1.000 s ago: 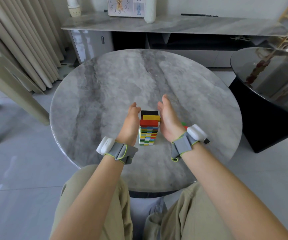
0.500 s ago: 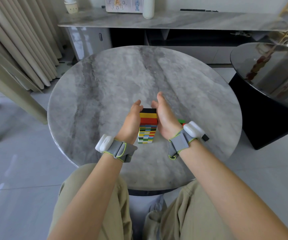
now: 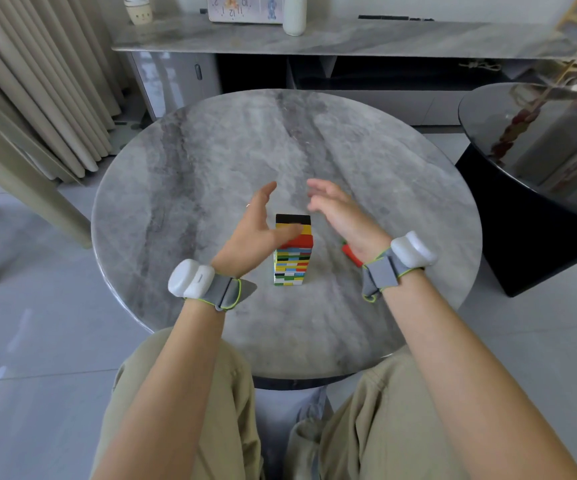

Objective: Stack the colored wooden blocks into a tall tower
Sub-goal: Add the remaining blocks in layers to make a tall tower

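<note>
Curtains (image 3: pixel 37 81) are hanging along the left side. A long marble-top sideboard (image 3: pixel 349 39) is running across the back, carrying a white bottle (image 3: pixel 294 12) and a clock (image 3: pixel 245 8). The round grey marble table (image 3: pixel 210 161) is sitting centre frame, with a glossy black side table (image 3: pixel 539 133) standing just beside it on the right.

The person is sitting at the near edge of the round table, knees in khaki trousers poking under it and both forearms reaching in.

The left hand (image 3: pixel 255 233) is hovering left of the tower, fingers straight and spread, gripping nothing. Its thumb is crossing in front of the yellow and red layers; cannot tell if it is touching. The right hand (image 3: pixel 342 216) is hovering right of the tower, clear of it, fingers loose and motion-blurred, also gripping nothing. The hands are apart, flanking the stack.

The block tower (image 3: pixel 292 261) is standing upright on the table between the hands, slightly near of centre, with many thin mixed-colour layers and a black block (image 3: pixel 293 218) sitting on top.

White sensor pods on grey straps are riding on the left wrist (image 3: pixel 191 278) and right wrist (image 3: pixel 413 249).

A loose red block (image 3: pixel 351 254) is lying on the table right of the tower, partly hidden under the right wrist.

A ring (image 3: pixel 248 205) is showing on a left finger.
</note>
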`<action>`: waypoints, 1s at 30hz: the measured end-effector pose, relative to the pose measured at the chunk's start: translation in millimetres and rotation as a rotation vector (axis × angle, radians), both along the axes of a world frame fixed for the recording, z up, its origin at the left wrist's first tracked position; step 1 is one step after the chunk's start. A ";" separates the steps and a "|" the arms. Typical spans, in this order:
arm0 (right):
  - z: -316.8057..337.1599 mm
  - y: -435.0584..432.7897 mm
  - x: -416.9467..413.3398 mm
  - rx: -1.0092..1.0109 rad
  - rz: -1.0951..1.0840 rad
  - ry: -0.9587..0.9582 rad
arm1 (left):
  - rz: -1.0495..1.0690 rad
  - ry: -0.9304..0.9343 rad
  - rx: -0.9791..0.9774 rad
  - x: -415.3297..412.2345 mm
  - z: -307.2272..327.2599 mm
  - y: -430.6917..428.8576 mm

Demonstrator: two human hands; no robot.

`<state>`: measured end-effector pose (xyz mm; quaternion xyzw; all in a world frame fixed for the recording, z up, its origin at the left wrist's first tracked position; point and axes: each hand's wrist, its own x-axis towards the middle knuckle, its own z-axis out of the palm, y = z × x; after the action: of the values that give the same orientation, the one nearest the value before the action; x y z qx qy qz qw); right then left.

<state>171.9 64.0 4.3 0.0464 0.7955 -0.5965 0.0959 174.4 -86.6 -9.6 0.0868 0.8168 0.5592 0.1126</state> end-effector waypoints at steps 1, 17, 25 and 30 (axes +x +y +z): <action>-0.3 5.7 -1.0 0.096 0.088 0.043 | -0.042 0.059 -0.090 -1.1 -1.4 -3.3; -11.5 20.5 -7.6 0.542 0.424 0.103 | -0.137 0.222 -0.298 -9.3 -12.9 -10.5; -14.0 20.3 -9.5 0.549 0.420 0.121 | -0.128 0.245 -0.337 -9.1 -13.3 -9.5; -16.3 18.2 -10.1 0.556 0.427 0.116 | -0.138 0.240 -0.364 -8.4 -12.9 -10.0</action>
<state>161.8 82.2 -12.0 -0.1304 0.9233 -0.3255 0.1569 165.9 -96.7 -22.4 0.1865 0.9039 0.3793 0.0665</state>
